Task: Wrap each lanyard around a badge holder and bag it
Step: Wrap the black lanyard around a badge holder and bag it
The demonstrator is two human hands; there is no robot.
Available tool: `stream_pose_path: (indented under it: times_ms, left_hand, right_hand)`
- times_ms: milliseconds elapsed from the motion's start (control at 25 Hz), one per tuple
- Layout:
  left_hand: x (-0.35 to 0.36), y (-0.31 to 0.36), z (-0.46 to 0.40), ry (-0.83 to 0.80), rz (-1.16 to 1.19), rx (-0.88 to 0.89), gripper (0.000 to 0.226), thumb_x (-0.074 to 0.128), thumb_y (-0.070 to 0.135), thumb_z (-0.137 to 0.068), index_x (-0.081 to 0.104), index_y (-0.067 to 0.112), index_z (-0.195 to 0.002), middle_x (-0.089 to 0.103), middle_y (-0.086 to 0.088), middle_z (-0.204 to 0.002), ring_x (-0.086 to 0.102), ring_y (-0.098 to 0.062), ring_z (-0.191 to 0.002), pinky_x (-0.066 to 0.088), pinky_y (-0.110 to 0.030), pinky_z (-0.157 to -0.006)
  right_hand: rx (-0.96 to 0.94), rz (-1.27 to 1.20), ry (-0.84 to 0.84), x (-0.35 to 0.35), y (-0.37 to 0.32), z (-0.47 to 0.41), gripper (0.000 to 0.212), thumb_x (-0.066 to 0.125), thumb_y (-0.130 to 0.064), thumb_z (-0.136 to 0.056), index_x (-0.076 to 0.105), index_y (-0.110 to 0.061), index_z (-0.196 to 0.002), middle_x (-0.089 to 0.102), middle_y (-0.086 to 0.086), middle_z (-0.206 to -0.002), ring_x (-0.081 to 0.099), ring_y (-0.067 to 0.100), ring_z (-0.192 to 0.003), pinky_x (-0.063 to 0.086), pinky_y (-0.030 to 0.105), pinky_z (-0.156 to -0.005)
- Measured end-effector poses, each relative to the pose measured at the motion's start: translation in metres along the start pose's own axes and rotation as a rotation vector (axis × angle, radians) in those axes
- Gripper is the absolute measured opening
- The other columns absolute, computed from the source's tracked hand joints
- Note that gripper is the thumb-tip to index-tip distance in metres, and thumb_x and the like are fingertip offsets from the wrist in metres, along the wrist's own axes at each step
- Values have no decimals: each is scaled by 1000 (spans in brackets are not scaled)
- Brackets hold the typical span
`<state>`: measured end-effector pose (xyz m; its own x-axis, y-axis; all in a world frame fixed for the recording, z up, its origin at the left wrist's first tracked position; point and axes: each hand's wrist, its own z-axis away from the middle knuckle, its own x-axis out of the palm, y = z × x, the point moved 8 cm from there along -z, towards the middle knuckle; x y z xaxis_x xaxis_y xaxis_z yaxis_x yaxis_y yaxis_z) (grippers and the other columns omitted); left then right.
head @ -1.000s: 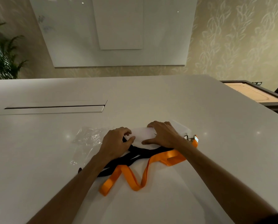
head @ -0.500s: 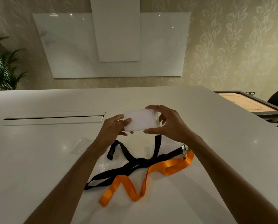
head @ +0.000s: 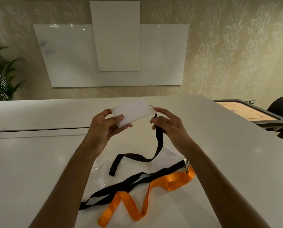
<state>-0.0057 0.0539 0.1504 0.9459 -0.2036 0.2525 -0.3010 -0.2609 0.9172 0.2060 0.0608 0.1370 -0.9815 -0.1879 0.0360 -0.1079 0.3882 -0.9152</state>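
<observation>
Head view: one badge holder (head: 132,113), three lanyards (head: 157,146), perhaps bags (head: 101,163).

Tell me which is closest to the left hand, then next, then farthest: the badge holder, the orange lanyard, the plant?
1. Badge holder: held in the left hand, above the table.
2. Orange lanyard: on the table, lower right.
3. Plant: far left, by the wall.

The room around me is dim and warm-toned; small ceiling lights glint as pinpoint reflections on the whiteboard (head: 68,60) at twelve o'clock; soft glare spots sit on the white table (head: 38,162) at nine and three o'clock; my forearms cast faint shadows toward six o'clock; the wide lens bows the edges; fine detail looks slightly soft.
</observation>
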Motion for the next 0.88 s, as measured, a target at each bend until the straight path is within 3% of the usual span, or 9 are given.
stream_pose_path:
  times_ms: [160, 280, 400, 480, 600, 680, 800, 880]
  left_hand:
    - [-4, 5, -4, 50, 86, 21, 28, 64, 8, -86, 59, 5, -113, 72, -10, -104, 71, -35, -86, 57, -24, -68]
    - [-13, 13, -5, 123, 121, 64, 27, 64, 6, -86, 56, 2, -111, 72, -11, -105, 70, -38, -88, 57, -26, -69]
    - [-25, 19, -4, 240, 90, 129, 24, 63, 4, -87, 54, 1, -110, 69, -15, -110, 70, -40, -87, 58, -27, -70]
    - [-29, 21, -2, 326, 62, 181, 28, 63, 3, -88, 51, 0, -112, 68, -15, -109, 71, -38, -83, 58, -28, -69]
    - [-31, 24, -1, 412, -32, 263, 32, 62, 4, -89, 46, 0, -116, 67, -12, -111, 73, -33, -79, 58, -26, -66]
    - [-25, 22, 0, 423, -128, 286, 31, 63, 7, -88, 46, 3, -114, 65, -13, -114, 73, -29, -79, 58, -26, -64]
    - [-16, 19, 3, 452, -405, 326, 28, 65, 12, -88, 45, 14, -108, 63, -2, -109, 73, -11, -76, 58, -25, -62]
    - [-9, 20, 7, 451, -554, 390, 27, 65, 15, -88, 45, 18, -105, 62, 6, -100, 71, -6, -73, 56, -19, -57]
  right_hand:
    - [42, -98, 64, 7, 10, -2, 42, 72, -36, -79, 67, -10, -112, 68, 3, -80, 56, 16, -59, 49, 22, -62]
    - [26, -71, 173, 6, 15, -2, 34, 74, -36, -79, 71, -11, -102, 67, 1, -72, 53, 14, -51, 46, 20, -54]
    - [-48, 159, 334, 3, 15, 3, 19, 72, -31, -88, 71, -15, -99, 66, -1, -61, 51, 13, -44, 43, 25, -47]
    - [-92, 415, 408, 7, 10, 7, 20, 70, -34, -89, 68, -21, -103, 65, -5, -60, 51, 10, -42, 41, 24, -44]
    - [-78, 770, 216, 36, 10, 10, 27, 66, -32, -91, 59, -26, -117, 61, -13, -65, 58, 3, -46, 38, 13, -41]
    - [-56, 917, 53, 59, 15, 14, 24, 57, -29, -96, 59, -21, -119, 63, -8, -70, 58, 9, -48, 41, 19, -45]
    - [-143, 996, -6, 85, 3, 25, 21, 46, -28, -100, 64, -21, -108, 61, -7, -83, 56, 11, -63, 37, 23, -53]
    - [-150, 900, -3, 91, -7, 27, 25, 45, -29, -102, 68, -24, -110, 54, -9, -96, 53, 9, -79, 40, 24, -63]
